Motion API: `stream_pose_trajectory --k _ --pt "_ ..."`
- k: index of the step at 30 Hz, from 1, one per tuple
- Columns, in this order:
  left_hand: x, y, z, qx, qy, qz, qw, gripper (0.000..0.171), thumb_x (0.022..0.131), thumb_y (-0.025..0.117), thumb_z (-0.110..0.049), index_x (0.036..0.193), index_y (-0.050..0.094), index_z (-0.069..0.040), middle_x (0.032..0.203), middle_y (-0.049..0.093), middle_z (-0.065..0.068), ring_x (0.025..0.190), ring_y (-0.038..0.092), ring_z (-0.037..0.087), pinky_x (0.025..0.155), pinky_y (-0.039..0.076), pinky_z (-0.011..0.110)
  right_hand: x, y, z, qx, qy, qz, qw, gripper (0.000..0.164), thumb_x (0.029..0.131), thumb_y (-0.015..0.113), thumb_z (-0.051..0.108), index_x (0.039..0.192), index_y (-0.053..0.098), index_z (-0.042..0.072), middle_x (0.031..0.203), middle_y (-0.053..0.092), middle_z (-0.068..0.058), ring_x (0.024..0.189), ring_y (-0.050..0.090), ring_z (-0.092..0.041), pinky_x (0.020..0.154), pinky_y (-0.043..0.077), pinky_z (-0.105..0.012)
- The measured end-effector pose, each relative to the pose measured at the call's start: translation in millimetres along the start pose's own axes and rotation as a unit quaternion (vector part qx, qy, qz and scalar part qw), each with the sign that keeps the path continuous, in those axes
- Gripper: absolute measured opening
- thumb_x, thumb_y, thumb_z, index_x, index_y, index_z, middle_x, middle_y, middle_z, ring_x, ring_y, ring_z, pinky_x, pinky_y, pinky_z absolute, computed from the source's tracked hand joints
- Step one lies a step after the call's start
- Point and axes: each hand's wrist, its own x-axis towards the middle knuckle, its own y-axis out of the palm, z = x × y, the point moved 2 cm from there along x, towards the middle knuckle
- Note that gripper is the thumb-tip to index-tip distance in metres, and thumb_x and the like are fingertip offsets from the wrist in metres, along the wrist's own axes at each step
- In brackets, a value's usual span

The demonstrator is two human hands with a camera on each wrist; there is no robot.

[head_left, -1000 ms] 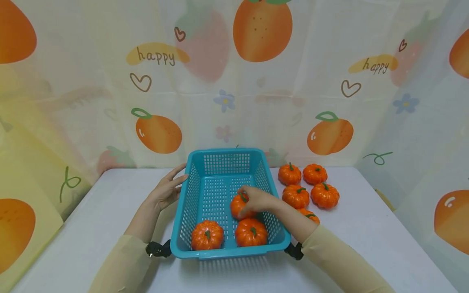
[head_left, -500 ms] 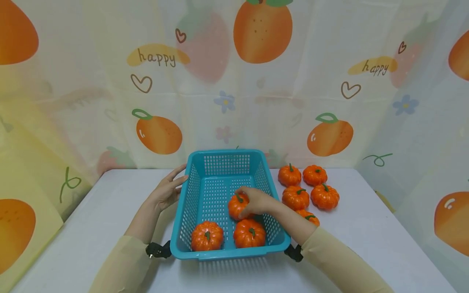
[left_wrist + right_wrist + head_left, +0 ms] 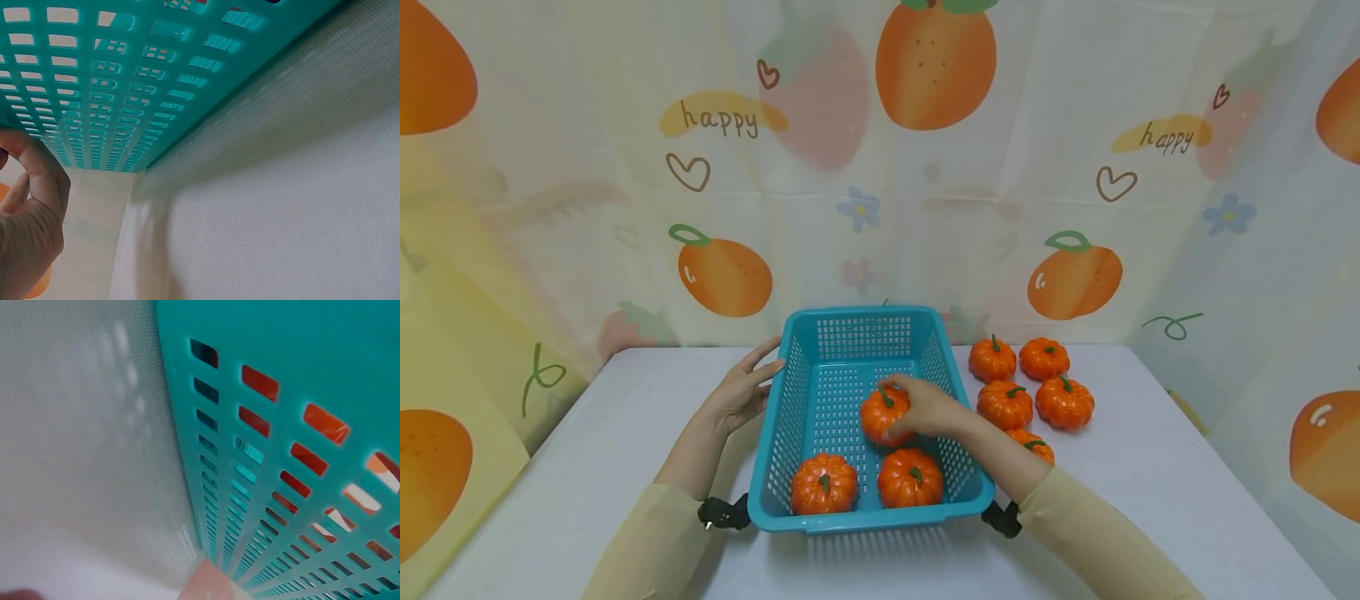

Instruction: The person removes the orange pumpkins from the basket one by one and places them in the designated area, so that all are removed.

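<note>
In the head view, my right hand [image 3: 923,407] reaches over the right wall of a blue-green plastic basket [image 3: 871,522]. Its thumb and fingers grip a small orange pumpkin [image 3: 880,415] with a green stem, inside the basket. Two more pumpkins lie at the basket's near end: a left one [image 3: 824,483] and a right one [image 3: 911,477]. My left hand [image 3: 741,392] rests against the outside of the left wall, fingers extended toward the rim. Through the slots in the right wrist view, parts of an orange pumpkin [image 3: 325,423] show.
Several more pumpkins [image 3: 1065,403] stand on the white table [image 3: 1120,492] to the right of the basket, one partly hidden by the right forearm. A fruit-patterned curtain [image 3: 940,233] hangs behind the table. Black wrist devices [image 3: 726,512] sit beside the basket's near corners.
My right hand has shifted the gripped pumpkin slightly left inside the basket. The near right pumpkin has moved slightly left too. My left hand has kept its place on the basket.
</note>
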Motion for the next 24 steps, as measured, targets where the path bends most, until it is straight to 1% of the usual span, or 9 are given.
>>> stream_pose_trajectory --k 7,11,14,17,21,24 --pt "2.8 -1.0 1.3 0.004 -0.003 -0.009 0.9999 0.071 0.099 0.059 -0.029 0.158 0.02 -0.025 0.103 0.066 -0.007 0.083 0.068 0.01 0.071 0.059 0.022 -4.2 -8.4 3.6 0.052 0.005 -0.013 0.999 0.08 0.072 0.086 0.02 0.143 0.047 0.016 0.138 0.056 -0.015 0.112 0.059 -0.028 0.095 0.056 -0.048" --pt "3.7 -1.0 0.7 0.005 -0.006 -0.014 0.9999 0.07 0.1 0.059 -0.029 0.158 0.021 -0.025 0.103 0.065 -0.006 0.082 0.068 0.01 0.07 0.06 0.022 -13.2 -20.4 10.8 0.076 -0.013 -0.012 0.997 0.083 0.073 0.085 0.024 0.145 0.044 0.016 0.143 0.052 -0.016 0.115 0.059 -0.03 0.095 0.056 -0.047" --pt "3.6 -1.0 0.0 0.003 -0.007 -0.015 0.9999 0.069 0.1 0.058 -0.029 0.158 0.021 -0.026 0.104 0.064 -0.006 0.083 0.068 0.01 0.071 0.06 0.022 -21.6 -31.0 17.2 0.077 -0.023 -0.011 0.997 0.084 0.075 0.084 0.028 0.147 0.042 0.019 0.147 0.048 -0.015 0.119 0.057 -0.031 0.096 0.056 -0.048" --pt "3.3 -1.0 -0.3 0.002 -0.008 -0.017 0.9998 0.069 0.1 0.058 -0.028 0.158 0.021 -0.025 0.105 0.064 -0.005 0.083 0.068 0.011 0.071 0.06 0.023 -28.7 -40.6 21.1 0.081 -0.025 -0.012 0.996 0.083 0.076 0.084 0.031 0.147 0.041 0.023 0.149 0.046 -0.013 0.124 0.055 -0.033 0.095 0.056 -0.048" --pt "2.6 -0.8 -0.2 -0.001 -0.009 -0.015 0.9998 0.068 0.1 0.057 -0.028 0.158 0.021 -0.025 0.105 0.064 -0.005 0.083 0.068 0.011 0.071 0.061 0.024 -39.0 -52.8 24.2 0.09 -0.023 -0.021 0.995 0.083 0.076 0.084 0.033 0.147 0.041 0.029 0.15 0.044 -0.01 0.128 0.05 -0.035 0.092 0.057 -0.046" --pt "1.5 -0.5 -0.4 -0.006 -0.008 -0.011 0.9999 0.068 0.101 0.057 -0.027 0.158 0.021 -0.025 0.104 0.064 -0.005 0.083 0.068 0.011 0.071 0.06 0.023 -46.8 -61.6 25.4 0.097 -0.025 -0.032 0.994 0.083 0.075 0.085 0.033 0.146 0.041 0.03 0.151 0.043 -0.008 0.13 0.046 -0.036 0.09 0.057 -0.045"
